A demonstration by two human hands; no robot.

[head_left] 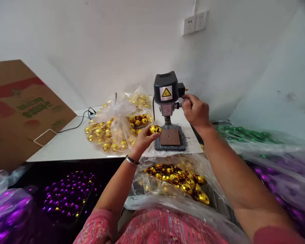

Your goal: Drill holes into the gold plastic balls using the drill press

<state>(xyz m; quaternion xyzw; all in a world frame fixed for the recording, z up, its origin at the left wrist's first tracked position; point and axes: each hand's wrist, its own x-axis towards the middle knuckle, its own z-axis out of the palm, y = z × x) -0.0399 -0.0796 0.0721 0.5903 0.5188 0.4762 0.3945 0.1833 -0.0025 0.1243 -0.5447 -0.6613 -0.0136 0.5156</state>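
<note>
On the white worktop (66,147), left hand (144,139) pinched the gold ball (155,129) just left of the press (166,88) plate (174,139), right hand (197,111) curled round the lever (178,105); ball looked light, stiff, slick, likely crushable, so best taken gently by opposite sides.

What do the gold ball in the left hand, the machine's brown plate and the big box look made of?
Gold ball: probably plastic, mirror-glossy; its facets flash bright and dark.
Brown plate: matte, even-coloured, without shine; perhaps fibreboard or rubber, can't tell.
Big box: probably cardboard, dull; stiff, flat brown face with red and green print.
</note>
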